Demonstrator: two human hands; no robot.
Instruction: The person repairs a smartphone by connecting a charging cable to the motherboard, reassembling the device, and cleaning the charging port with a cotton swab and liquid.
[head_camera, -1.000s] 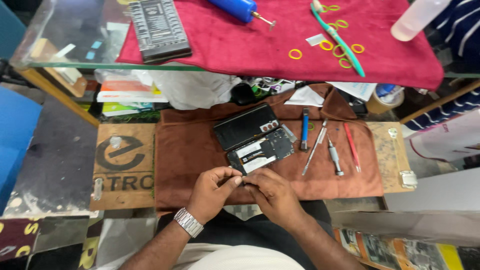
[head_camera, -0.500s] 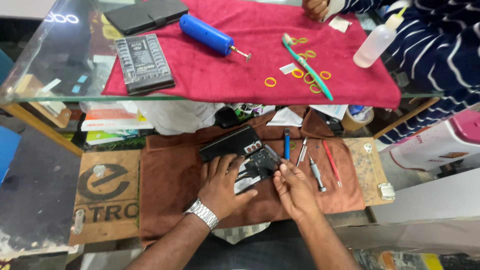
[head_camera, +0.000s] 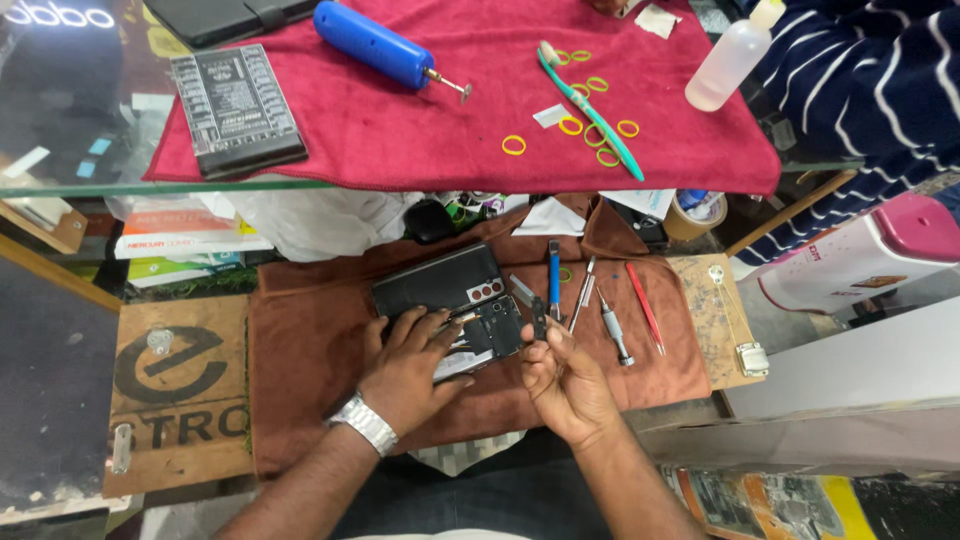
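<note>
An opened black phone (head_camera: 487, 325) lies on a brown cloth (head_camera: 300, 380), its dark back cover (head_camera: 432, 282) beside it at the upper left. My left hand (head_camera: 408, 366) rests flat on the phone's lower half, a metal watch on its wrist. My right hand (head_camera: 562, 375) hovers just right of the phone and pinches a small dark part (head_camera: 540, 318) between thumb and fingertips.
A blue-handled tool (head_camera: 553, 266), two metal screwdrivers (head_camera: 612, 328) and a red tool (head_camera: 645, 307) lie right of the phone. Above is a glass counter with a red cloth (head_camera: 450, 110), blue cylinder (head_camera: 372, 42), toothbrush, yellow rings, plastic bottle (head_camera: 730, 58), black tray (head_camera: 235, 108). Another person's striped sleeve (head_camera: 870, 90) is at upper right.
The view has shifted down and closer. My hands moved from the cloth's front edge up to the phone; my left hand now lies on it and my right lifts a small part away.
</note>
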